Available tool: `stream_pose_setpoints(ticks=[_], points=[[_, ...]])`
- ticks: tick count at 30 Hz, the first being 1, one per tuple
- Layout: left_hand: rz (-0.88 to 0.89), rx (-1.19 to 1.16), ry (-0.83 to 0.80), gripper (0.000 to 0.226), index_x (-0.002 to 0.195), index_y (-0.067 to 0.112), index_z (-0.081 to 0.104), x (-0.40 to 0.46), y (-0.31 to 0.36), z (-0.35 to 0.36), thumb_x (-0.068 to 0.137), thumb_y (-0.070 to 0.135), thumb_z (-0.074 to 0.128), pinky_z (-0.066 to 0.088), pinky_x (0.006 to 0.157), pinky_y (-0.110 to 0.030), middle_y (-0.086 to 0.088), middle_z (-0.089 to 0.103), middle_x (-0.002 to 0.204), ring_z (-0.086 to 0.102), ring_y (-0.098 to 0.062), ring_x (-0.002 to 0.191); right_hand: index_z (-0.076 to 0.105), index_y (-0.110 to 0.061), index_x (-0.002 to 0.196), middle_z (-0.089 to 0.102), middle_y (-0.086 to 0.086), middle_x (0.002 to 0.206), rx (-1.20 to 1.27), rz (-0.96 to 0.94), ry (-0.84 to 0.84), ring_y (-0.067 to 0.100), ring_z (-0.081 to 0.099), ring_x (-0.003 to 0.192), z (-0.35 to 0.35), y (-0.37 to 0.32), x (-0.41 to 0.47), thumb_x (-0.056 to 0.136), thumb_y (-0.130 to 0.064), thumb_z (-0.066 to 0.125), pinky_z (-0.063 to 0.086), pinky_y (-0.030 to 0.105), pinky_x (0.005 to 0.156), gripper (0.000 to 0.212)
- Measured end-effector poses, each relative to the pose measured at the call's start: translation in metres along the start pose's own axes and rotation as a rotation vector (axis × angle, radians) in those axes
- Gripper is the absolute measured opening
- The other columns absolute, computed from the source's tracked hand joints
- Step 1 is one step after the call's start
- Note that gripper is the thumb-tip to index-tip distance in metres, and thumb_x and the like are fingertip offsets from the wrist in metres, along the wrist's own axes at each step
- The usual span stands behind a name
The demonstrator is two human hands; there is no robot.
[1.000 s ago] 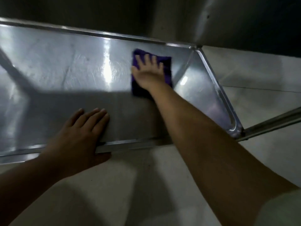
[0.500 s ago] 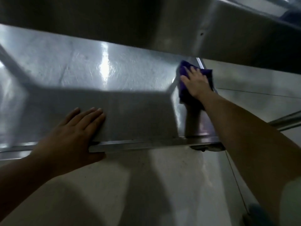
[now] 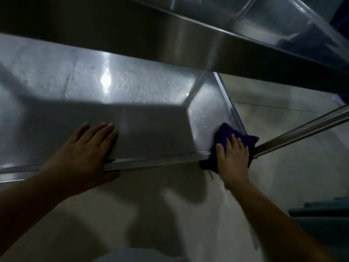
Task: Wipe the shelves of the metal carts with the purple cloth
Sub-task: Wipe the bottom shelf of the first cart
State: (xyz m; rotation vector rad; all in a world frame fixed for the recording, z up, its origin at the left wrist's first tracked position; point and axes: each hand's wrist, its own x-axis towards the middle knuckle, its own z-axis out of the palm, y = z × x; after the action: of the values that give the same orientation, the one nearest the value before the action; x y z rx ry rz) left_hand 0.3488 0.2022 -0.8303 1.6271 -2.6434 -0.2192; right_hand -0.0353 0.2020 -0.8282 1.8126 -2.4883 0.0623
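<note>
The low shelf of the metal cart [image 3: 79, 87] is a shiny steel tray that fills the left and middle of the view. A purple cloth [image 3: 223, 132] lies over its near right corner and hangs past the front rim. My right hand [image 3: 233, 157] presses flat on the cloth with straight fingers. My left hand [image 3: 85, 154] rests flat over the front rim, fingers straight on the shelf surface and the thumb below the edge.
A higher steel shelf [image 3: 188, 40] juts out overhead across the top. A round metal leg or bar [image 3: 302, 131] runs from the shelf's near right corner toward the right edge. Pale tiled floor [image 3: 283, 114] lies beyond and below.
My right hand has slid the cloth from the shelf's back, along the right side, down to the near right corner. My left hand has stayed on the front rim.
</note>
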Motion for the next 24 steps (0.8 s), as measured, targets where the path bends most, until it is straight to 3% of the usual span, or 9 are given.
stream_pose_setpoints(ticks=[3,6,8,11,14,16,18,21,24], points=[[0.005,0.006,0.008,0.099,0.134,-0.001,0.049,0.000,0.000,0.001,0.066,0.070,0.041,-0.004,0.115,-0.031,-0.020,0.049,0.137,0.038,-0.032,0.129,0.057,-0.006,0.126,0.052,0.021,0.135,0.130,-0.136,0.193,0.040,0.044,0.128,0.009,-0.064,-0.050,0.092,-0.044,0.033,0.026,0.058,0.111,0.056],[0.018,0.001,0.016,0.098,0.134,-0.002,0.049,-0.001,-0.001,0.002,0.067,0.070,0.041,-0.005,0.115,-0.029,-0.021,0.049,0.137,0.039,-0.033,0.128,0.047,-0.011,0.130,0.048,0.016,0.136,0.237,-0.465,0.262,0.036,0.037,0.130,0.024,-0.123,-0.090,0.088,-0.058,0.043,0.019,0.056,0.112,0.063],[0.030,-0.001,0.009,0.099,0.135,-0.001,0.048,-0.001,-0.004,0.001,0.066,0.070,0.041,-0.005,0.115,-0.029,-0.021,0.049,0.138,0.041,-0.033,0.128,0.041,-0.016,0.136,0.042,0.011,0.140,0.182,-0.645,0.261,0.033,0.035,0.132,0.029,-0.133,-0.095,0.083,-0.061,0.048,0.019,0.053,0.113,0.071],[0.055,0.011,0.013,0.100,0.136,-0.001,0.047,0.001,-0.006,0.003,0.065,0.070,0.041,-0.005,0.115,-0.029,-0.020,0.048,0.138,0.036,-0.030,0.129,0.040,-0.019,0.136,0.040,0.007,0.139,0.057,-0.829,0.324,0.030,0.040,0.128,0.030,-0.093,-0.064,0.082,-0.052,0.054,0.030,0.048,0.105,0.065],[0.059,0.030,0.027,0.100,0.136,-0.001,0.046,0.002,-0.006,0.005,0.066,0.070,0.040,-0.005,0.115,-0.030,-0.021,0.048,0.138,0.033,-0.029,0.130,0.045,-0.016,0.129,0.055,0.015,0.130,-0.010,-0.731,0.353,0.031,0.043,0.121,0.020,-0.011,-0.021,0.080,-0.043,0.061,0.034,0.043,0.097,0.058],[0.056,0.029,0.026,0.100,0.136,-0.001,0.046,0.001,-0.005,0.006,0.067,0.070,0.039,-0.005,0.115,-0.030,-0.020,0.047,0.139,0.033,-0.029,0.130,0.044,-0.011,0.133,0.056,0.024,0.129,-0.068,-0.572,0.263,0.036,0.044,0.121,0.005,0.045,-0.003,0.070,-0.027,0.082,0.036,0.044,0.103,0.075],[0.050,0.035,0.032,0.099,0.137,0.000,0.045,0.001,-0.005,0.007,0.067,0.070,0.039,-0.005,0.115,-0.031,-0.020,0.046,0.140,0.033,-0.029,0.131,0.045,-0.004,0.137,0.052,0.026,0.135,-0.108,-0.452,0.131,0.043,0.048,0.123,-0.004,0.075,0.005,0.061,-0.017,0.090,0.036,0.053,0.104,0.089],[0.054,0.050,0.064,0.098,0.136,-0.001,0.045,0.000,-0.006,0.007,0.068,0.069,0.040,-0.004,0.115,-0.031,-0.021,0.047,0.139,0.037,-0.031,0.130,0.047,-0.003,0.138,0.048,0.023,0.140,-0.048,-0.383,0.119,0.042,0.042,0.130,0.000,0.062,-0.002,0.066,-0.013,0.087,0.033,0.058,0.107,0.084],[0.073,0.079,0.081,0.096,0.132,-0.003,0.048,-0.002,-0.007,0.003,0.066,0.067,0.041,0.010,0.113,-0.036,-0.024,0.050,0.134,0.047,-0.035,0.124,0.047,-0.009,0.138,0.052,0.020,0.137,-0.004,-0.485,0.215,0.037,0.041,0.130,0.009,0.027,-0.018,0.067,-0.018,0.086,0.032,0.054,0.106,0.081]])
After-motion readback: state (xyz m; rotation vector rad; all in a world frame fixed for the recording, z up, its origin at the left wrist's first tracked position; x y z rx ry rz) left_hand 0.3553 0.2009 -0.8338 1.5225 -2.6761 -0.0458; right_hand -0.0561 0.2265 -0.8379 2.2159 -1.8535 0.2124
